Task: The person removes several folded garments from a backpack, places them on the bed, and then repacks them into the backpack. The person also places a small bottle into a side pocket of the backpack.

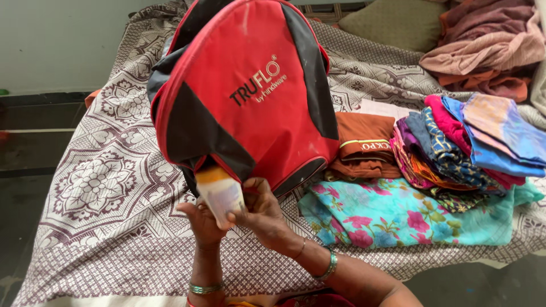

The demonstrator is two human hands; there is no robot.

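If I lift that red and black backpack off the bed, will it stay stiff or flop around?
The backpack would probably sag: it is soft fabric, creased along its seams. It bulges, so it may be fairly heavy. Standing tall on the soft bed cover, it would likely tip if both hands let go.

One camera only, on my head, tilted down and forward over the bed [96,187]. It sits close: my forearms enter from the bottom edge, the red and black backpack [244,91] fills the upper centre. Facing across the bed toward the far wall [57,40]; folded clothes [449,142] on the right.
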